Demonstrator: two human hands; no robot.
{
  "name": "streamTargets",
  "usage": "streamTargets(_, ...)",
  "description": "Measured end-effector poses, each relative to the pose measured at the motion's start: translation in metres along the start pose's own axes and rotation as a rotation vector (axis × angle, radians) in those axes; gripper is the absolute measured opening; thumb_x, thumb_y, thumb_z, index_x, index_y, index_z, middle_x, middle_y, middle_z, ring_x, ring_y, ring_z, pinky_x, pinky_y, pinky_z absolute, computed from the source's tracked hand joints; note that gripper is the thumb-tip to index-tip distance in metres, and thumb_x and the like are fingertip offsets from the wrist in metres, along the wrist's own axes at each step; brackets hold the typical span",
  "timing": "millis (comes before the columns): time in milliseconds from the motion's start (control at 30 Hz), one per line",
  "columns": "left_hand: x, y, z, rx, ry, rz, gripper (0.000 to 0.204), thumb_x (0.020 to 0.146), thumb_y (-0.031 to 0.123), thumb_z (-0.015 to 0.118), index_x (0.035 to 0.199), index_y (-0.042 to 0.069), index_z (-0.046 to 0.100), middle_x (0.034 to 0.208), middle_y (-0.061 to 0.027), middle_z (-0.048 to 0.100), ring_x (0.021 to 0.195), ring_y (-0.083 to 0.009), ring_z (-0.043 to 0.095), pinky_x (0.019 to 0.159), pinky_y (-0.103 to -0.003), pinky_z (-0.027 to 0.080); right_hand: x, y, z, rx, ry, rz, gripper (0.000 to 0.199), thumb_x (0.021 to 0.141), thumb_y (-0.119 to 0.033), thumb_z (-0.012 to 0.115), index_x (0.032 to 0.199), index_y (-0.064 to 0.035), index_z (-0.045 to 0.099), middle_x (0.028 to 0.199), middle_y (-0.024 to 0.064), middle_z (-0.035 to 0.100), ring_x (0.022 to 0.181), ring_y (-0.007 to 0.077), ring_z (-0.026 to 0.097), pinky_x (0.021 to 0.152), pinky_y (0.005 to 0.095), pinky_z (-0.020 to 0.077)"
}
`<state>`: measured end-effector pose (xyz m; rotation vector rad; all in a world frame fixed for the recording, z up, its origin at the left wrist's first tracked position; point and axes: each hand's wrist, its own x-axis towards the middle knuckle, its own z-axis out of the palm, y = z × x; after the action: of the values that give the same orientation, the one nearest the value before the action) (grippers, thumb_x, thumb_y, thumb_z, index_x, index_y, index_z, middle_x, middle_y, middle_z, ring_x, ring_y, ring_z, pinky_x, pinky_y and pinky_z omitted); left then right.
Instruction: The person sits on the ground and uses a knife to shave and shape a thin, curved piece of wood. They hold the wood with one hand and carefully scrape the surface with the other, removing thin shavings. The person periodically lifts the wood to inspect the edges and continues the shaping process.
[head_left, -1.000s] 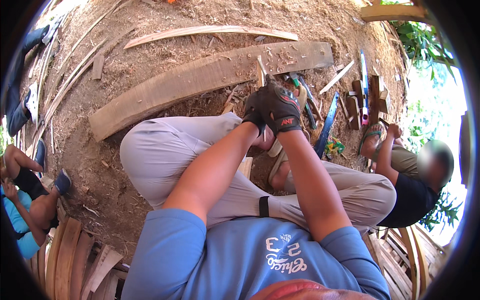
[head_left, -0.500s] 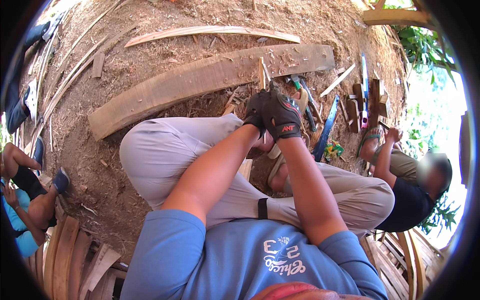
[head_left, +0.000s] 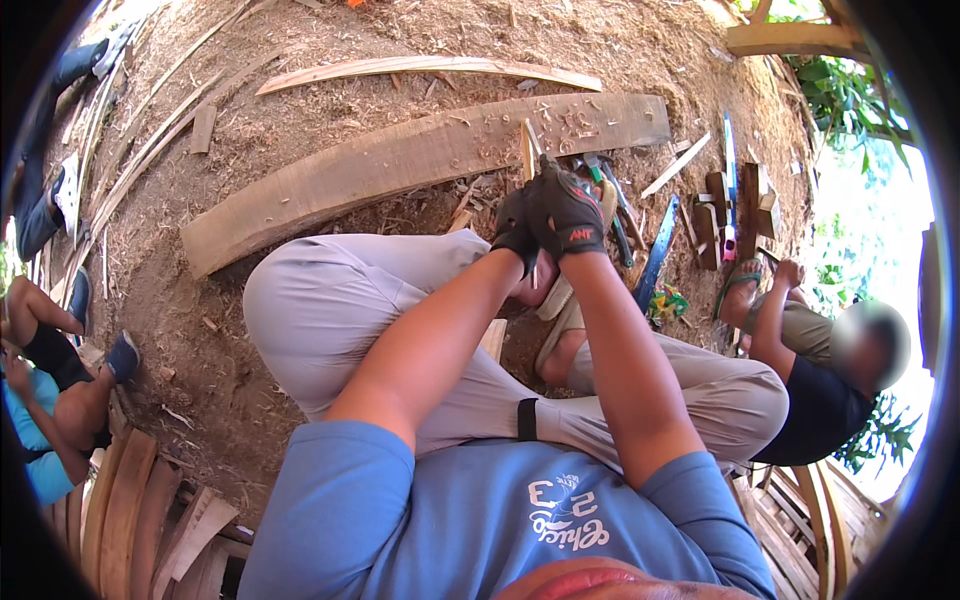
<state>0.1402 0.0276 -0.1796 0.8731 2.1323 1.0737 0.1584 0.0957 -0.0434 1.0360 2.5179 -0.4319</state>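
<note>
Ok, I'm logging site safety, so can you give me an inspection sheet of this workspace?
Surface: littered dirt ground.
Job's things: pale wood strip in hand; wide plank just beyond, curled shavings on top.
Clutter: hand tools, long blue tool and offcuts at right.
Hands: left hand gloved, closed on the strip; right hand gloved, hold unclear.
Cables: nothing seen.
Surroundings: person in black shirt at right; person in light blue at left; stacked boards lower left.
</note>
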Motion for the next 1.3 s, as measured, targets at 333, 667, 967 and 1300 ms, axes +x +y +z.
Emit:
streamTargets(333,-0.020,0.019,-0.009,-0.131,-0.042,-0.057,0.031,0.095,0.033,0.063,0.112,0.008,0.070,0.107,-0.0192,0.075,0.102,-0.0350,0.073,0.083,-0.043,0.056,-0.012,0.016,0.023,0.042,0.134,-0.069,0.037,0.092,-0.030,0.059,0.116,-0.0039,0.070,0.111,0.0272,0.072,0.105,0.0439,0.070,0.090,0.0526,0.0557)
streamTargets(667,-0.004,0.009,-0.016,0.189,-0.089,-0.006,0.035,0.088,0.033,0.072,0.112,0.008,0.068,0.101,-0.0224,0.074,0.100,-0.0410,0.072,0.084,-0.047,0.057,-0.007,0.004,0.019,0.198,0.120,0.018,0.036,0.087,-0.028,0.066,0.111,-0.0002,0.070,0.111,0.0273,0.072,0.105,0.0448,0.070,0.087,0.0517,0.0566)
streamTargets(967,-0.008,-0.012,0.006,0.067,0.138,0.086,0.036,0.094,0.041,0.065,0.114,0.011,0.067,0.103,-0.0184,0.076,0.097,-0.0391,0.074,0.077,-0.047,0.060,0.010,0.013,0.028,0.151,0.172,-0.024,0.032,0.087,-0.027,0.063,0.108,-0.0043,0.073,0.111,0.0253,0.073,0.106,0.0433,0.070,0.091,0.0523,0.0553)
streamTargets(1300,-0.003,0.007,-0.005,0.290,-0.033,-0.107,0.027,0.099,0.029,0.060,0.105,0.007,0.075,0.092,-0.0190,0.076,0.091,-0.0286,0.076,0.078,-0.044,0.059,0.008,0.037,0.008,0.318,0.158,-0.019,0.036,0.099,-0.028,0.053,0.119,-0.0024,0.069,0.115,0.0296,0.070,0.114,0.0477,0.064,0.098,0.0528,0.0505)
